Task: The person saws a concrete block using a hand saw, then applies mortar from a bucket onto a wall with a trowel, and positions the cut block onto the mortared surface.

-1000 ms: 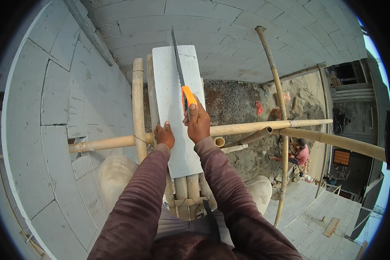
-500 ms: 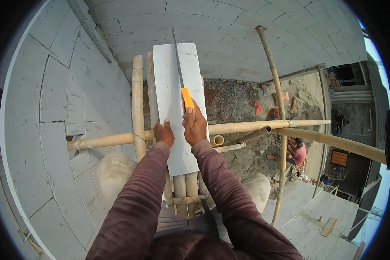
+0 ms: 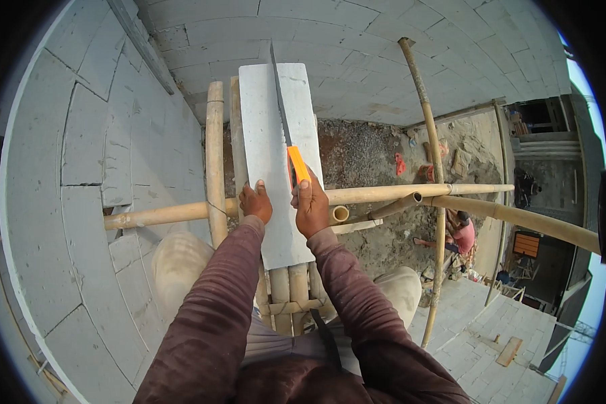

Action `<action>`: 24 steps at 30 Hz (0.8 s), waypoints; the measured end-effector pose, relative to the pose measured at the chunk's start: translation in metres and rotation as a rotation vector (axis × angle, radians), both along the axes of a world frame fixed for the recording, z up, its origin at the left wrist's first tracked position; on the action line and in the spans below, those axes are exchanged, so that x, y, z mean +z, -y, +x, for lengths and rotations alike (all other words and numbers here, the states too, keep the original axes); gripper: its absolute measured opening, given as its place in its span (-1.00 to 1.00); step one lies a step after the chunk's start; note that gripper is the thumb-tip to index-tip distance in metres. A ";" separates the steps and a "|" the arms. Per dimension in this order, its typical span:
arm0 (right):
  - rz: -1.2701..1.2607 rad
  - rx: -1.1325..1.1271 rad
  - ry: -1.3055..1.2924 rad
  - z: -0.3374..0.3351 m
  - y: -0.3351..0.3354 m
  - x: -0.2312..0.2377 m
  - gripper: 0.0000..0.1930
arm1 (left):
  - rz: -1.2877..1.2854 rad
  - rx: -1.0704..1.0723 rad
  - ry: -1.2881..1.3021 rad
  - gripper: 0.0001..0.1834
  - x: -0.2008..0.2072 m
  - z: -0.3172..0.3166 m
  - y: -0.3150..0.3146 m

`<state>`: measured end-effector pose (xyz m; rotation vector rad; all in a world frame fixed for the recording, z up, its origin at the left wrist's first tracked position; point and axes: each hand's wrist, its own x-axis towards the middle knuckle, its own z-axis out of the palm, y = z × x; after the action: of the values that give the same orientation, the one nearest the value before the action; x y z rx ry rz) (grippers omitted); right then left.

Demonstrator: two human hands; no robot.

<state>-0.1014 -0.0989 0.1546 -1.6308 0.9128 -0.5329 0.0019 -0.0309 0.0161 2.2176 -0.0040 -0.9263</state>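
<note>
A long white lightweight concrete block point(image 3: 259, 128) lies lengthwise before me on bamboo poles point(image 3: 279, 286). My right hand point(image 3: 311, 205) is closed round the orange handle of a hand saw point(image 3: 280, 101). The saw's blade points away from me over the block, its tip reaching past the far end. From here I cannot tell how deep the blade sits in the block. My left hand point(image 3: 256, 203) presses on the block's left side, with its fingers partly spread and nothing seen in them.
Grey block walls rise at the left point(image 3: 84, 135) and far side. A horizontal bamboo pole point(image 3: 384, 194) crosses beside the block, meeting an upright pole point(image 3: 438, 236) at the right. Below, a person in a pink top point(image 3: 463, 236) crouches on the ground near rubble.
My right hand has drawn the saw back toward me and slightly right. My left hand stays at nearly the same place on the block.
</note>
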 end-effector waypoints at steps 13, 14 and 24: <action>-0.013 0.073 0.090 0.017 0.013 -0.001 -0.44 | -0.004 0.018 0.014 -0.23 0.006 0.001 0.003; -0.045 0.091 0.088 0.020 0.013 -0.001 -0.43 | -0.010 0.020 0.020 -0.23 0.009 0.007 0.006; -0.082 0.049 -0.132 0.042 0.026 0.004 -0.41 | 0.246 -0.527 0.422 -0.08 0.063 0.048 0.002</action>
<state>-0.0589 -0.1246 0.1586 -1.7751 0.9558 -0.4373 0.0502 -0.0329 0.0786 2.6649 -0.7355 -0.7282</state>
